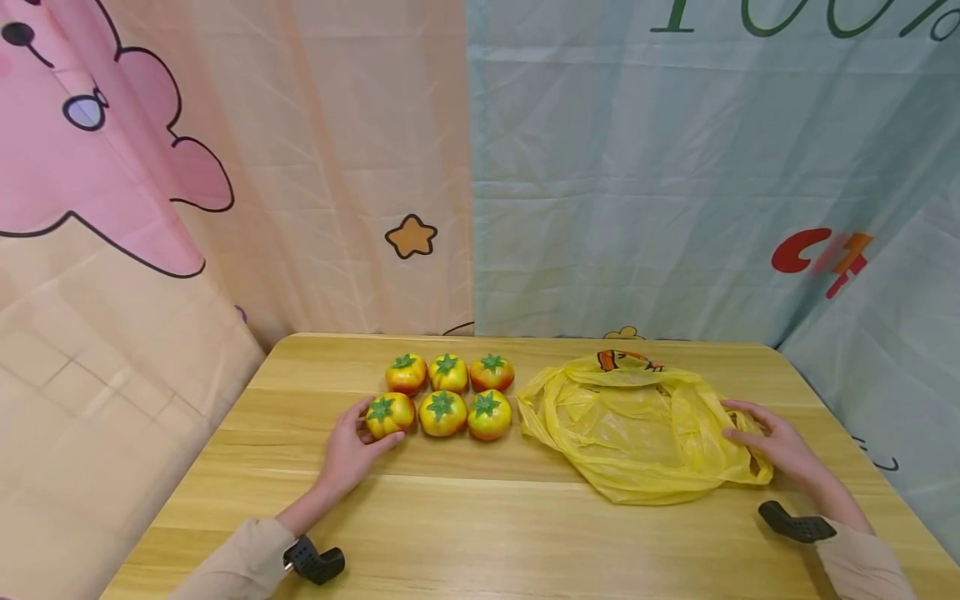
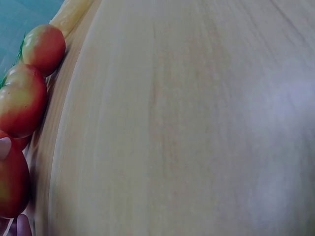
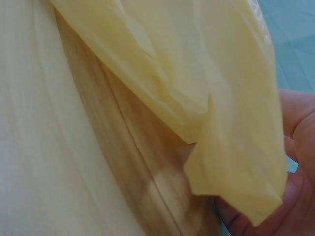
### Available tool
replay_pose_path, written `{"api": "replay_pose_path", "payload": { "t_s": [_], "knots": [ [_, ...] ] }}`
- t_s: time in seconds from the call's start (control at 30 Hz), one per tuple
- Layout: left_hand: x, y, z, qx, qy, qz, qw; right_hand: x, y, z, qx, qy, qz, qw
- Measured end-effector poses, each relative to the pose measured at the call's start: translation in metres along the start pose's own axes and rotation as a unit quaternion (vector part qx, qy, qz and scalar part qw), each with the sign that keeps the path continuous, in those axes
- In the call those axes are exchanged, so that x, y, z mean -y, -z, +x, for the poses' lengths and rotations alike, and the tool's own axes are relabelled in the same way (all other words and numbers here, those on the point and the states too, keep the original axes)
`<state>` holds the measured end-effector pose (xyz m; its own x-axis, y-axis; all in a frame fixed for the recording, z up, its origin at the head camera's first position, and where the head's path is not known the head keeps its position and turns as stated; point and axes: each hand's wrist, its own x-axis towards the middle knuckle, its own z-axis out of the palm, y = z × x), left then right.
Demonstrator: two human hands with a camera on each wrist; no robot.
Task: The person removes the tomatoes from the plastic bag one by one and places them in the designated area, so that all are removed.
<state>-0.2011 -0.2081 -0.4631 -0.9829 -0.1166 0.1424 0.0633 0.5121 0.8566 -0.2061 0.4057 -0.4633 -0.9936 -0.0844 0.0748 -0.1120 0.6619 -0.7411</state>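
Observation:
My left hand (image 1: 351,450) grips the front left tomato (image 1: 391,416), a yellow-red one with a green star-shaped top, thumb at its near side and fingers round its left side. In the left wrist view, a thumb tip and fingertips show against that tomato (image 2: 12,182). Beside it, more tomatoes (image 1: 442,414) sit close together in two rows of three. At the right, my right hand (image 1: 783,446) holds the right edge of a crumpled yellow plastic bag (image 1: 637,433). The bag (image 3: 236,147) hides part of that hand in the right wrist view.
The wooden table (image 1: 480,533) carries the tomatoes at its middle and the bag to their right. A printed curtain (image 1: 337,167) hangs behind the table's back edge and at both sides. Black devices (image 1: 318,562) are worn on both wrists.

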Motion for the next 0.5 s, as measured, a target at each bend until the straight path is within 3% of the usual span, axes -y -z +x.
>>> {"api": "replay_pose_path", "payload": {
  "t_s": [0.3,0.5],
  "knots": [
    [0.003,-0.003,0.002,0.01,-0.004,-0.011,0.9999,0.004,0.004,0.0,0.01,-0.006,-0.003,0.9999],
    [0.002,-0.002,0.003,0.014,-0.015,-0.014,0.9997,0.01,0.009,0.002,-0.016,0.014,-0.05,0.9985]
  ]
}}
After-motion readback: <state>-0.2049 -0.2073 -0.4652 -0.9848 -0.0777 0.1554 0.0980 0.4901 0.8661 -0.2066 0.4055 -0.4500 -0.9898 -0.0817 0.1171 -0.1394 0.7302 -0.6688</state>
